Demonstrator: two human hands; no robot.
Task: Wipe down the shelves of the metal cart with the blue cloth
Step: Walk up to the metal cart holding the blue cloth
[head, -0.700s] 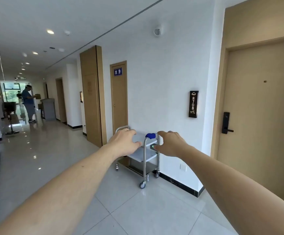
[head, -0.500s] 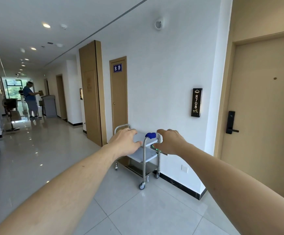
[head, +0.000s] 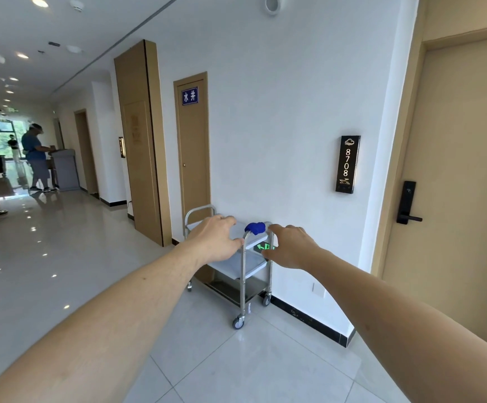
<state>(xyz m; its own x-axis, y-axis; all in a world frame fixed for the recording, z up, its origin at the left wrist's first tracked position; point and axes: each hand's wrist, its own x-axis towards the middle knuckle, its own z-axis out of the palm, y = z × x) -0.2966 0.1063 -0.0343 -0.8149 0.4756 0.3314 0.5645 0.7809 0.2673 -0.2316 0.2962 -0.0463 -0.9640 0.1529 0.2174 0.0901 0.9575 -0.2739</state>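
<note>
Both my hands, left hand [head: 214,241] and right hand [head: 290,246], reach empty, fingers spread, seemingly for the blue cloth [head: 254,227] draped on the metal cart [head: 243,274] handle.

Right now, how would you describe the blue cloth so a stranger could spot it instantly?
Find the metal cart parked against the white corridor wall, below the room sign 8708. The blue cloth is bunched over the cart's near handle bar, between the two outstretched hands. It is the only vivid blue thing on the cart.
</note>
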